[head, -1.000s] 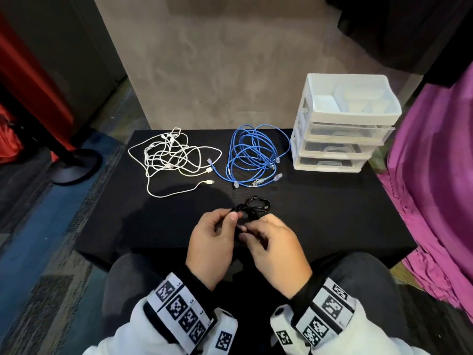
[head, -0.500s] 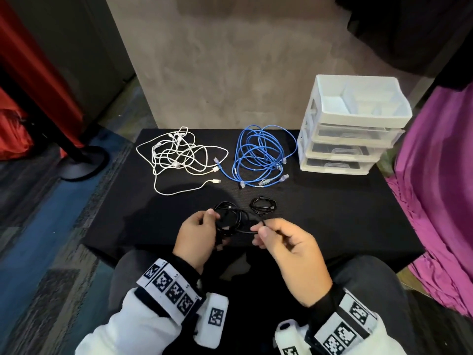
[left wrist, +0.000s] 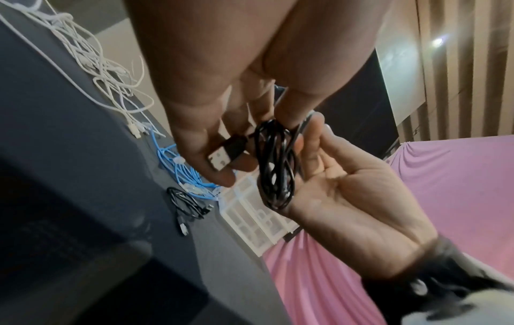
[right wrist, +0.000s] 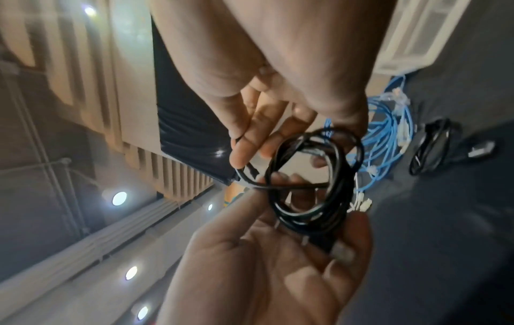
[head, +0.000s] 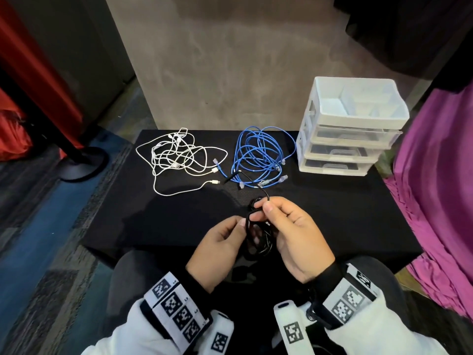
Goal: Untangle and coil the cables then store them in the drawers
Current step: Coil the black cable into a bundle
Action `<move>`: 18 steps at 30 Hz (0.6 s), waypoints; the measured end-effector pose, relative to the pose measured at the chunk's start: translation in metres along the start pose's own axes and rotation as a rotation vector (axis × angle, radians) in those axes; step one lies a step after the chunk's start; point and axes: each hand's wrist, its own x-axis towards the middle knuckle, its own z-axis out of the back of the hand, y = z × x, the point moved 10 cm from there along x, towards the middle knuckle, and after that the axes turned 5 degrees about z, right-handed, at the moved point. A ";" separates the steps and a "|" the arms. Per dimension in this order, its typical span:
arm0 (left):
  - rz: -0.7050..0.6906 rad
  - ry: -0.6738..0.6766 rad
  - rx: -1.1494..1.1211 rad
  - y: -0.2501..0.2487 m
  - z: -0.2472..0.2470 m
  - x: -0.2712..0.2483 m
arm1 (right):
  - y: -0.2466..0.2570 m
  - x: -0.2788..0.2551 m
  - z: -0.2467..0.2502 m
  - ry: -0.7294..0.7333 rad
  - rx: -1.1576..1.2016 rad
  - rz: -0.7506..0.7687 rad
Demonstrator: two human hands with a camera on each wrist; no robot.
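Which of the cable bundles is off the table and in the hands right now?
The black cable, coiled between both hands; the white and blue bundles lie on the table.

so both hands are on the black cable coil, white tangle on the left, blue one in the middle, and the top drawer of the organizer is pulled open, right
Not quite: the drawer unit has all three drawers pushed in, as the head view shows; only its top tray is open. The rest holds: left hand and right hand both hold the black cable, with the white cable left of the blue cable.

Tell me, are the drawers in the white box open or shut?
Shut. All three drawer fronts of the drawer unit sit flush with its frame; only the tray on top lies open.
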 end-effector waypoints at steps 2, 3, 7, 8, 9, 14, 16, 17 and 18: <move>0.040 -0.033 -0.115 0.005 -0.003 -0.002 | -0.008 0.000 0.001 -0.034 0.068 -0.076; 0.065 -0.041 -0.180 0.009 -0.004 -0.003 | -0.012 0.001 0.002 -0.044 0.082 -0.108; 0.158 -0.023 -0.367 0.015 -0.009 -0.004 | -0.027 0.007 0.020 -0.131 0.076 -0.169; 0.182 -0.016 -0.363 0.016 -0.009 -0.005 | -0.029 0.009 0.025 -0.151 0.061 -0.170; 0.194 -0.011 -0.323 0.016 -0.010 -0.006 | -0.030 0.010 0.027 -0.161 0.054 -0.172; 0.083 0.060 -0.006 0.009 -0.018 -0.013 | -0.031 0.012 0.029 -0.171 0.040 -0.165; 0.008 -0.023 0.039 0.002 -0.008 -0.011 | -0.031 0.010 0.030 -0.184 -0.017 -0.149; -0.029 -0.086 0.068 -0.001 0.000 -0.009 | -0.028 0.009 0.030 -0.182 -0.072 -0.125; -0.063 -0.142 0.086 -0.004 0.007 -0.008 | -0.024 0.007 0.029 -0.162 -0.136 -0.097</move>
